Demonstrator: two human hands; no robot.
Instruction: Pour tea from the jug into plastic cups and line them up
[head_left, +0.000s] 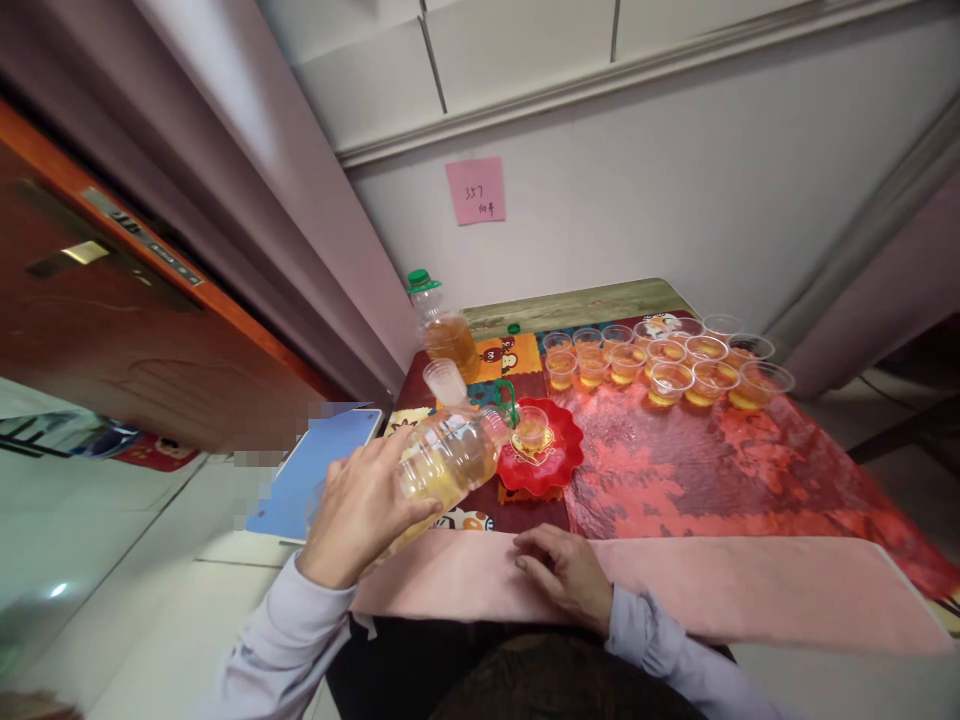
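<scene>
left hand (364, 515) grips tilted clear plastic bottle (442, 462) over small cup (531, 427); right hand (566, 572) flat, released.

A clear plastic bottle (446, 462), partly filled with amber liquid, is held tilted almost on its side in the left hand (364, 510), its open neck with a green ring pointed at a small clear cup (531, 428). The cup is stood upright in the middle of a red scalloped plate (564, 458) on the surface and is seen to hold a little amber liquid. The right hand (566, 572) is laid flat, palm down, on the pink cloth (750, 585) at the near edge, close to the plate but apart from it.
</scene>
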